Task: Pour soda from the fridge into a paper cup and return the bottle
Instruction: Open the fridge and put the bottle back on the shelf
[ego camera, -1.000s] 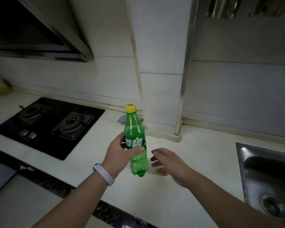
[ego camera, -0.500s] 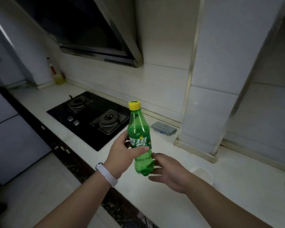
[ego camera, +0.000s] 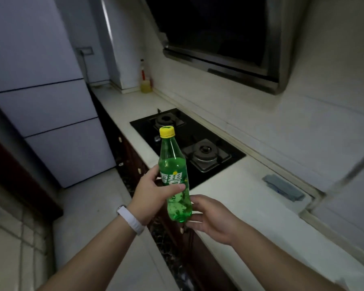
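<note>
Left hand (ego camera: 150, 193): fingers wrapped round the labelled middle of the green soda bottle (ego camera: 174, 177), held upright in the air off the bench (ego camera: 229, 198) edge, yellow cap (ego camera: 167, 131) on. Right hand (ego camera: 210, 217): fingers loosely spread, cupped beside the bottle's base; contact cannot be confirmed. Fridge (ego camera: 51, 114) stands closed, well apart to the left. Risk, as judged: a one-handed mid-body grip may slip in carrying; opening the door demands the free hand.

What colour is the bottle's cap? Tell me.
Yellow; the cap shows clearly in the head view, atop the green bottle.
</note>
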A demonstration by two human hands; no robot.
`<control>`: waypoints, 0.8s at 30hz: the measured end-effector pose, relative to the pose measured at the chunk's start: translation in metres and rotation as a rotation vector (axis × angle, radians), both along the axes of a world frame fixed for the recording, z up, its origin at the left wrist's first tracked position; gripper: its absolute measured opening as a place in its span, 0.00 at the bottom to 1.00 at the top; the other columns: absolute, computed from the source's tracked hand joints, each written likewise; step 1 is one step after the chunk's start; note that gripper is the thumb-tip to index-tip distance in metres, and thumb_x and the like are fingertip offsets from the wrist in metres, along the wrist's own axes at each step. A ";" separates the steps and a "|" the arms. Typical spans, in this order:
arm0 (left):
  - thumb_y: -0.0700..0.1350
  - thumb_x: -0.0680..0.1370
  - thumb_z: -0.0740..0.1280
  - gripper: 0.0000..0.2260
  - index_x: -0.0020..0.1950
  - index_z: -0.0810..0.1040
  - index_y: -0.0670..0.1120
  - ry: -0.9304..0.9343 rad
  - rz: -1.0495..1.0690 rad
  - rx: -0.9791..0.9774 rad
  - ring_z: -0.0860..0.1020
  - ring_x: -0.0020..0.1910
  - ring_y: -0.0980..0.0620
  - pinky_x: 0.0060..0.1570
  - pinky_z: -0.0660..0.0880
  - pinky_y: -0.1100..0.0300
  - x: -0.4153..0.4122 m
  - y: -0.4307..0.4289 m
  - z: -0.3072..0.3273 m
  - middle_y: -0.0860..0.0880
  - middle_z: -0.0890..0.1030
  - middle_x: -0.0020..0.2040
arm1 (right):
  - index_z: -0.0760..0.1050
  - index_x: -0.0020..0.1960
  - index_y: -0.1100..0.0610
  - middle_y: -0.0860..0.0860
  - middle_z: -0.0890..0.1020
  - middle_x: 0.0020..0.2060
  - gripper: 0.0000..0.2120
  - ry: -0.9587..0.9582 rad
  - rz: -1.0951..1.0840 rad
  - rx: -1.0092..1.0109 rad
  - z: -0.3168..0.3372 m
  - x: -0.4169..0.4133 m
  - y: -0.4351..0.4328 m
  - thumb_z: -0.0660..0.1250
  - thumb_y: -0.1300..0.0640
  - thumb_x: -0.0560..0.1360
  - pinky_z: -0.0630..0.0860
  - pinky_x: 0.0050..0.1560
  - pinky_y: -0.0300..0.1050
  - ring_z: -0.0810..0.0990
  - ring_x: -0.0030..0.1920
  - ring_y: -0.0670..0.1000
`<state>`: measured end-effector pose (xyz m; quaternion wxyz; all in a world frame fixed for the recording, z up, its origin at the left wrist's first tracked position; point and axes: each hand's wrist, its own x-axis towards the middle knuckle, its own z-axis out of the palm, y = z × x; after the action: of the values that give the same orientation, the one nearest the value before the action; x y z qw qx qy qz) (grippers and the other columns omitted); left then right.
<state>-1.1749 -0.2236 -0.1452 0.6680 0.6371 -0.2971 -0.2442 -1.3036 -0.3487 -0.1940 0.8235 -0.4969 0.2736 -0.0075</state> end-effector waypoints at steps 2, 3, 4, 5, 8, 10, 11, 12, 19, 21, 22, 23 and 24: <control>0.44 0.61 0.80 0.24 0.57 0.80 0.49 0.018 0.048 -0.007 0.83 0.49 0.43 0.50 0.80 0.47 0.025 0.024 -0.003 0.45 0.85 0.49 | 0.76 0.63 0.58 0.57 0.84 0.56 0.15 0.007 0.035 0.010 -0.004 0.032 0.019 0.63 0.54 0.79 0.76 0.60 0.53 0.82 0.57 0.58; 0.44 0.61 0.80 0.25 0.57 0.80 0.48 0.022 0.073 -0.014 0.83 0.49 0.44 0.49 0.80 0.47 0.035 0.036 -0.003 0.45 0.85 0.50 | 0.76 0.64 0.58 0.56 0.84 0.56 0.15 0.014 0.057 0.009 -0.005 0.047 0.028 0.62 0.54 0.80 0.76 0.60 0.53 0.82 0.58 0.58; 0.43 0.60 0.80 0.25 0.57 0.80 0.48 0.022 0.104 -0.017 0.83 0.49 0.45 0.48 0.80 0.49 0.045 0.047 -0.003 0.45 0.85 0.49 | 0.75 0.65 0.58 0.56 0.84 0.57 0.16 0.023 0.081 0.007 -0.005 0.062 0.038 0.61 0.54 0.80 0.76 0.59 0.52 0.81 0.59 0.58; 0.42 0.61 0.80 0.25 0.57 0.80 0.47 0.023 0.133 -0.017 0.83 0.48 0.46 0.46 0.80 0.52 0.054 0.059 -0.003 0.46 0.85 0.49 | 0.75 0.65 0.58 0.57 0.83 0.58 0.16 0.030 0.107 0.007 -0.006 0.075 0.047 0.61 0.54 0.80 0.77 0.57 0.51 0.81 0.60 0.59; 0.35 0.63 0.79 0.24 0.57 0.80 0.46 0.040 0.209 -0.031 0.83 0.46 0.49 0.43 0.79 0.57 0.076 0.092 -0.004 0.47 0.86 0.48 | 0.75 0.64 0.58 0.59 0.82 0.59 0.16 0.040 0.193 0.000 -0.006 0.110 0.073 0.61 0.53 0.80 0.76 0.56 0.50 0.81 0.58 0.58; 0.35 0.63 0.79 0.23 0.56 0.81 0.46 0.041 0.267 -0.043 0.83 0.46 0.50 0.43 0.79 0.57 0.087 0.113 -0.005 0.47 0.86 0.47 | 0.77 0.61 0.57 0.59 0.82 0.59 0.14 0.043 0.253 -0.009 -0.005 0.131 0.088 0.61 0.53 0.80 0.75 0.57 0.50 0.81 0.55 0.57; 0.37 0.62 0.79 0.23 0.55 0.81 0.47 0.037 0.301 -0.044 0.83 0.46 0.49 0.44 0.79 0.56 0.093 0.122 -0.005 0.47 0.86 0.47 | 0.77 0.61 0.57 0.59 0.82 0.58 0.14 0.045 0.285 -0.010 -0.006 0.141 0.094 0.61 0.53 0.80 0.75 0.56 0.50 0.81 0.54 0.56; 0.39 0.61 0.79 0.23 0.54 0.81 0.49 0.033 0.335 -0.045 0.83 0.47 0.49 0.46 0.79 0.55 0.097 0.131 -0.005 0.47 0.85 0.48 | 0.77 0.62 0.57 0.58 0.82 0.58 0.14 0.047 0.314 -0.009 -0.007 0.151 0.100 0.61 0.53 0.80 0.76 0.56 0.50 0.81 0.55 0.57; 0.33 0.64 0.78 0.22 0.55 0.81 0.47 0.075 0.493 -0.047 0.83 0.46 0.48 0.45 0.79 0.56 0.134 0.167 -0.015 0.47 0.85 0.47 | 0.78 0.61 0.58 0.58 0.82 0.55 0.14 0.081 0.440 0.048 -0.018 0.211 0.129 0.63 0.53 0.79 0.79 0.47 0.47 0.82 0.49 0.55; 0.30 0.65 0.77 0.21 0.55 0.80 0.46 0.097 0.513 -0.045 0.83 0.45 0.50 0.43 0.79 0.57 0.147 0.166 -0.019 0.48 0.85 0.46 | 0.78 0.61 0.58 0.59 0.81 0.56 0.14 0.091 0.458 0.077 -0.025 0.227 0.129 0.63 0.54 0.79 0.79 0.47 0.48 0.83 0.48 0.55; 0.30 0.66 0.76 0.21 0.55 0.80 0.46 0.108 0.521 -0.045 0.83 0.44 0.51 0.42 0.79 0.58 0.154 0.164 -0.021 0.49 0.85 0.45 | 0.78 0.60 0.58 0.60 0.81 0.57 0.13 0.095 0.461 0.091 -0.028 0.236 0.126 0.63 0.54 0.79 0.79 0.48 0.48 0.83 0.48 0.56; 0.29 0.66 0.76 0.21 0.54 0.80 0.46 0.115 0.528 -0.044 0.83 0.43 0.52 0.42 0.79 0.59 0.163 0.160 -0.023 0.49 0.85 0.45 | 0.77 0.60 0.59 0.60 0.81 0.56 0.13 0.101 0.465 0.102 -0.031 0.246 0.123 0.63 0.54 0.79 0.79 0.48 0.48 0.83 0.48 0.56; 0.29 0.66 0.76 0.21 0.54 0.81 0.46 0.120 0.534 -0.043 0.83 0.43 0.51 0.42 0.79 0.59 0.172 0.156 -0.024 0.49 0.85 0.45 | 0.77 0.60 0.59 0.60 0.80 0.56 0.13 0.109 0.467 0.111 -0.034 0.257 0.119 0.63 0.55 0.79 0.79 0.47 0.48 0.83 0.47 0.56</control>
<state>-1.0028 -0.0680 -0.1696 0.7384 0.6630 -0.0839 -0.0904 -1.0466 -0.2298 -0.2277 0.8129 -0.5005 0.1955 0.2247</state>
